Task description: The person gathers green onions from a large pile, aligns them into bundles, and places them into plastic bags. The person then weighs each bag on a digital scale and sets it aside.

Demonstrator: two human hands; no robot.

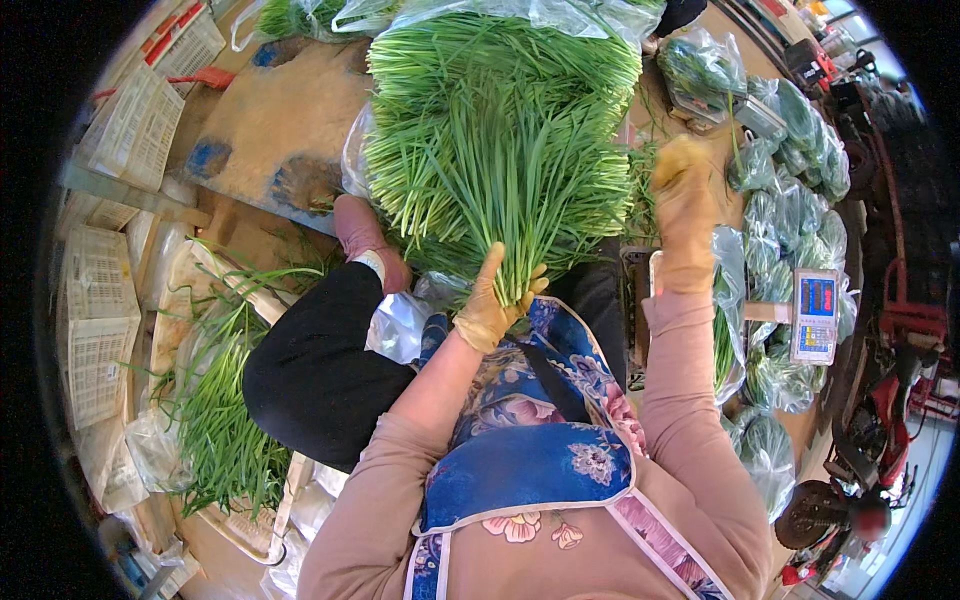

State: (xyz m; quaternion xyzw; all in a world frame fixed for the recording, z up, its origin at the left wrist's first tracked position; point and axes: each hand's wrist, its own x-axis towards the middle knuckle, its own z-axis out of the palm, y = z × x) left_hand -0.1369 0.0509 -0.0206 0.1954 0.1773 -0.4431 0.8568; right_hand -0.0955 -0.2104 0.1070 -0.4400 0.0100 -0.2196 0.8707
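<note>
In the head view my left hand [499, 300], in a yellowish rubber glove, grips the pale stem ends of a bunch of garlic chives [510, 195]. Its long green leaves fan away from me over a large stack of the same greens [420, 60], laid on clear plastic. My right hand [681, 161], gloved alike and blurred, is raised to the right of the stack; whether its fingers hold anything cannot be told. Near my right forearm lies a clear bag of greens [726, 307].
A scale's display panel [814, 316] stands at right among bagged greens [765, 247]. Another bagged bundle lies on a scale [701, 71]. Loose chives [232, 427] fill a crate at lower left. White plastic crates [101, 322] line the left side, near a worn board [277, 112].
</note>
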